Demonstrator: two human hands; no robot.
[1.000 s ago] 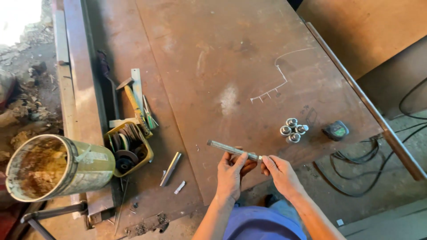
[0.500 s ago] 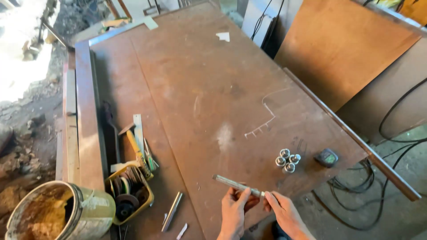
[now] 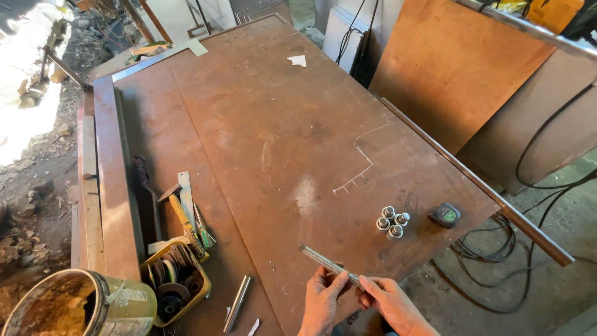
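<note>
Both hands pinch a thin metal bar (image 3: 328, 266) at the counter's (image 3: 261, 143) near edge: left hand (image 3: 320, 305) mid-length, right hand (image 3: 388, 302) at its end. Looks stiff, light, slick; grip near both ends.

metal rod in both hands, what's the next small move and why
Probably lower the metal rod flat onto the rusty steel table near its front edge. The left hand and right hand pinch only its near end, so most of it sticks out unsupported over the plate. The cluster of short metal cylinders and the tape measure lie off to the right, out of the way.
</note>
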